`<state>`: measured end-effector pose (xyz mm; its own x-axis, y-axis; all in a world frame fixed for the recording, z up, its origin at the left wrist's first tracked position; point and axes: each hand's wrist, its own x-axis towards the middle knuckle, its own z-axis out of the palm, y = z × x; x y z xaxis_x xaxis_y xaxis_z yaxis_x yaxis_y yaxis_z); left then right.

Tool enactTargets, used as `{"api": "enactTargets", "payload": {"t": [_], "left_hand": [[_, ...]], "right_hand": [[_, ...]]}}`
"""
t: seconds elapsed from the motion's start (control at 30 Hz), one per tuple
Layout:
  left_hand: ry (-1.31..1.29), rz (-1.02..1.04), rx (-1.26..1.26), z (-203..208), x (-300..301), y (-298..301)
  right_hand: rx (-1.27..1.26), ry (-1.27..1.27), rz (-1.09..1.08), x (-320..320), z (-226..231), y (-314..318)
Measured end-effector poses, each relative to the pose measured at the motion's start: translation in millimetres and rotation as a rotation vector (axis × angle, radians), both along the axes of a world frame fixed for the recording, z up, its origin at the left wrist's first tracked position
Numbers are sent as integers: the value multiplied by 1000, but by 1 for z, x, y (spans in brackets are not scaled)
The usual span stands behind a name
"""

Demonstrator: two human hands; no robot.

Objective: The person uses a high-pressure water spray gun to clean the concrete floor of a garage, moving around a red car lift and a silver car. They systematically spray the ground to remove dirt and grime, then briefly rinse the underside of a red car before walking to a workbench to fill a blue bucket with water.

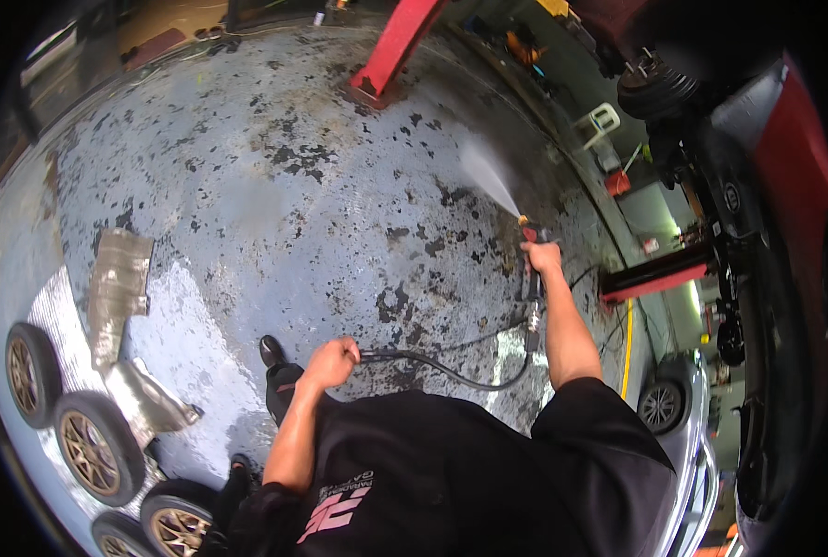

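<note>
Workshop floor (274, 195), grey and oil-stained, is wet near the 4 wheels (98, 446); the stained upper area looks unwashed. Right hand (544, 257) clenches the spraying pressure-washer lance (531, 278). Left hand (332, 362) grips its black hose (451, 373).

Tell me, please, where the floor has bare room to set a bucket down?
The wide wet floor lies bare between the red lift post and the metal panels. It is crowded lower left, by the wheels, and beside the black hose running between left hand and right hand.
</note>
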<state>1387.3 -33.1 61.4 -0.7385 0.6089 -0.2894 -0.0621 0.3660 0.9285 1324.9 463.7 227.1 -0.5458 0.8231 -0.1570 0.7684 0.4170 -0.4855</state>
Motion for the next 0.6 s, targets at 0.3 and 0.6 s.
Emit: {"api": "enactTargets", "payload": {"t": [0.3,0.6], "left_hand": [[8,-117,-49,32,-184,-27],[79,-323,-59,29,-349,76]], "right_hand": [[-220,193,-202,-76,3,-25],[-267,323,-537,-92,-7,74]]}}
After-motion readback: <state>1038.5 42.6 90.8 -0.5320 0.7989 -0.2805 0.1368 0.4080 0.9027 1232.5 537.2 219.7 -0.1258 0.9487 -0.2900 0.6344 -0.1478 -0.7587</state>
